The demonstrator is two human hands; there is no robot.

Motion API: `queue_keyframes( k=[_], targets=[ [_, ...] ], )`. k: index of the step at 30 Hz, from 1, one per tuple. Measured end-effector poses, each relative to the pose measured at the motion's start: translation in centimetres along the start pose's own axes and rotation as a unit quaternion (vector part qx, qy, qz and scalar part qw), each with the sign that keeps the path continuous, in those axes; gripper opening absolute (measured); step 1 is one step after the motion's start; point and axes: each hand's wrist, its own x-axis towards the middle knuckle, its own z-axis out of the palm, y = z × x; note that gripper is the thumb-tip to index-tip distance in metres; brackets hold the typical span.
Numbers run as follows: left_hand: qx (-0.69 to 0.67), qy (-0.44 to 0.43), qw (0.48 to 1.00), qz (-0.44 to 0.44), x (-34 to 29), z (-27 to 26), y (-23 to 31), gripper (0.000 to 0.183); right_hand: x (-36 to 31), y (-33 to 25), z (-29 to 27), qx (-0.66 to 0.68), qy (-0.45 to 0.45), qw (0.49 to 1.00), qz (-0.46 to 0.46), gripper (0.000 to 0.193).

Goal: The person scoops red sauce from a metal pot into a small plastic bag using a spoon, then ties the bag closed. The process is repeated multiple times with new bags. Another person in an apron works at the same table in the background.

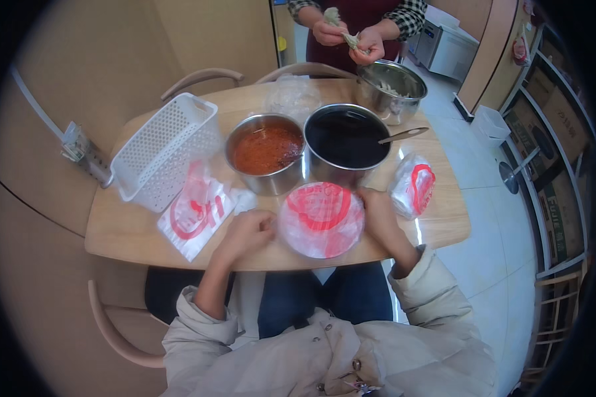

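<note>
Bagged round dish between two hands, sauce pots behind it

At the far left of the wooden table point(444, 228), a perforated metal cylinder point(96, 164) stands near the wall with something in clear wrapping at its top. Beside it is a white perforated plastic basket point(169, 169), its near corner close to a flat stack of white plastic bags point(191, 218) printed in red.

The left hand point(247, 233) comes next, fingers curled, just beside the dish's left edge; whether it grips anything I cannot tell. Behind it, a steel pot point(269, 186) holds orange-red sauce point(263, 147), with a dark utensil dipped in at the right. A crumpled clear bag point(293, 96) lies behind this pot.

The round dish point(321, 221), covered in a red-printed plastic bag, sits at the table's near edge. A larger steel pot point(344, 174) of very dark liquid point(344, 132) stands behind it, a ladle handle point(407, 135) jutting over the right rim. Beyond, a co-worker's hands point(371, 46) hold pale torn food.

The right hand point(379, 215) rests against the dish's right edge, its grip hidden. Behind, a steel basin point(402, 112) contains pale pieces point(385, 87); farther right lies a bulging plastic-wrapped bundle point(412, 187) with red print.
</note>
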Motion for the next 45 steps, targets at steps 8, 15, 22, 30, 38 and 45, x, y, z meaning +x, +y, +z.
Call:
queue_keyframes(
  k=[8, 15, 22, 30, 38, 45],
  targets=[
    [0.264, 0.525, 0.808, 0.047, 0.1, -5.9, -6.3, 0.031, -2.4, -4.4, -5.0, 0.159, 0.193, 0.968, -0.023, 0.011],
    [-0.35, 0.36, 0.865, -0.003, -1.3, -7.3, -5.3, 0.019, -4.0, -10.0, -7.2, 0.263, 0.134, 0.945, -0.138, 0.013],
    [-0.669, 0.157, 0.712, 0.149, -8.6, -3.5, 2.4, 0.054, -2.5, -16.9, -4.7, 0.477, -0.075, 0.87, -0.106, 0.067],
    [-0.522, 0.095, 0.844, 0.075, -11.4, -3.4, 2.3, 0.012, -1.4, -16.1, -5.7, 0.521, -0.266, 0.81, -0.035, 0.021],
    [-0.594, 0.094, 0.797, 0.049, -10.3, -2.1, 1.7, 0.027, -1.2, -15.8, -7.2, 0.227, 0.09, 0.953, -0.178, 0.032],
    [-0.712, 0.035, 0.7, 0.047, -8.7, 2.1, 4.4, 0.057, -4.3, -17.2, -7.0, 0.309, -0.142, 0.913, -0.226, 0.022]
  ],
)
